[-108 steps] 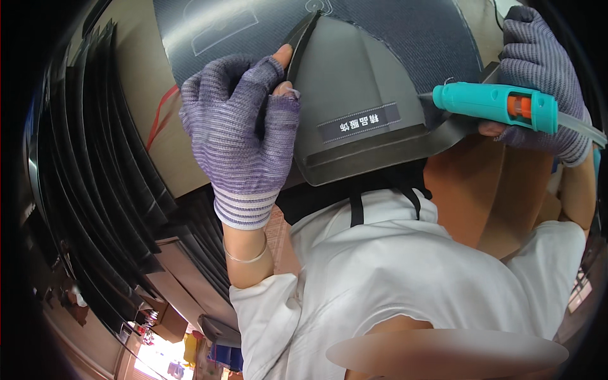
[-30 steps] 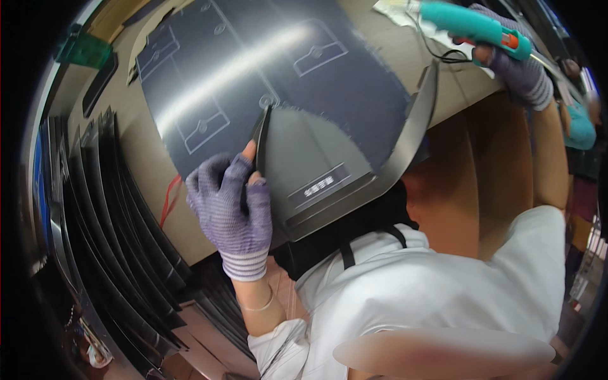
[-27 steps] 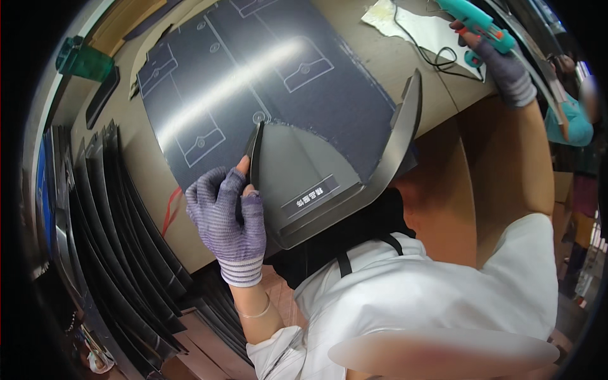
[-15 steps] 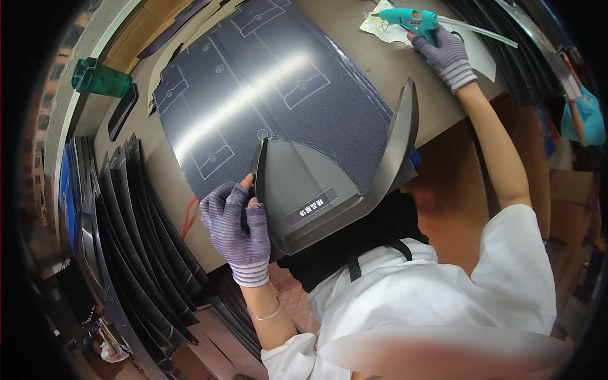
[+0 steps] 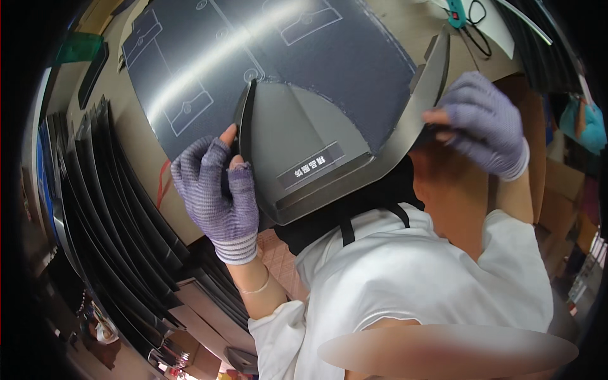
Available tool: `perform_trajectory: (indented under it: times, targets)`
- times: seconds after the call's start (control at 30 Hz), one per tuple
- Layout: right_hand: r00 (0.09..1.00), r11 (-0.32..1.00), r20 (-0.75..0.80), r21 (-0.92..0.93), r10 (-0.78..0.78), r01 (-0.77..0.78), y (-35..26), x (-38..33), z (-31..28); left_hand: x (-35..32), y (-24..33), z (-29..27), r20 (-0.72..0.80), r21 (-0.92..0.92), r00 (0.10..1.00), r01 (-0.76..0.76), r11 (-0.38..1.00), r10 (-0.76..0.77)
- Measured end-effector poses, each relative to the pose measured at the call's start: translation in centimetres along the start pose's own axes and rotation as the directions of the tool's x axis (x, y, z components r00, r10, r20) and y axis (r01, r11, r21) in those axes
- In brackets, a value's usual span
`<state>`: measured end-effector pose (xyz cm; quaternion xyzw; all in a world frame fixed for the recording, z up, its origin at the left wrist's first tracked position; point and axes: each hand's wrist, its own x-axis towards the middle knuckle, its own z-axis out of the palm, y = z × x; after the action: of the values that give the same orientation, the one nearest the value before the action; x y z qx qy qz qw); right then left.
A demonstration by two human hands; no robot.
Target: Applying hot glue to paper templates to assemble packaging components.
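One green container [image 5: 79,47] and a flat black slab [image 5: 94,75] sit over on the far left. Just nearer than those there's a row of dark curved panels [image 5: 117,190] standing side by side, then a bit of red ribbon [image 5: 163,182] by the board's edge on the table [image 5: 144,136].

Next along, the left hand [image 5: 215,193], in a striped fingerless glove, has the left end of the grey strip [image 5: 348,183] pinched between thumb and fingers. That strip runs down the left side of a grey neck-shaped patch [image 5: 285,120], turns along the near edge, then sweeps off to the far right, standing away from the patch. The patch is at the near end of the dark blue printed board [image 5: 297,57], with a small label [image 5: 310,166] on it.

Handling-wise, I'd guess the strip is light and springy: stiff enough to hold its curve, but likely to crease if you squeeze a bend. I'd take it by the ends or outer edge. The board looks light, stiff and maybe a bit slick, given the shine.

The right hand [image 5: 487,123] has its fingertips by the strip's outer edge, fingers curled; can't tell if it's actually gripping. Beyond it, far right, are the teal glue gun [image 5: 456,14], its black cord [image 5: 479,31] and more dark panels [image 5: 538,60].
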<state>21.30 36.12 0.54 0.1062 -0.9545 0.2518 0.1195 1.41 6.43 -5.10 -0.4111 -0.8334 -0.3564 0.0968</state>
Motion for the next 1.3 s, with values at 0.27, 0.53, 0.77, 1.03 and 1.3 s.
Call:
perform_trajectory:
  times: [0.27, 0.53, 0.77, 1.03, 1.3]
  targets:
    - [0.987, 0.999, -0.152, 0.013, 0.043, -0.041, -1.0, 4.0, 4.5, 0.0, 0.2, 0.3, -0.036, -0.022, 0.999, -0.008, 1.0, 0.008]
    - [0.956, 0.967, -0.186, -0.073, 0.228, -0.245, -2.9, 5.4, 7.1, 0.0, 0.1, 0.5, -0.035, -0.018, 0.999, 0.0, 1.0, -0.001]
    - [0.967, 0.978, -0.205, -0.112, 0.149, -0.174, -2.9, 6.2, 7.3, 0.2, 0.5, 0.2, -0.024, -0.022, 0.998, 0.055, 0.998, -0.056]
    - [0.98, 0.922, -0.123, -0.337, 0.156, -0.189, -4.4, 6.9, 7.2, 0.2, 0.7, 0.3, -0.01, -0.006, 1.0, 0.022, 1.0, -0.022]
    - [0.974, 0.955, -0.214, -0.267, 0.072, -0.129, -2.5, 10.6, 8.1, 0.4, 2.4, 0.1, 0.088, -0.017, 0.992, 0.092, 0.996, -0.09]
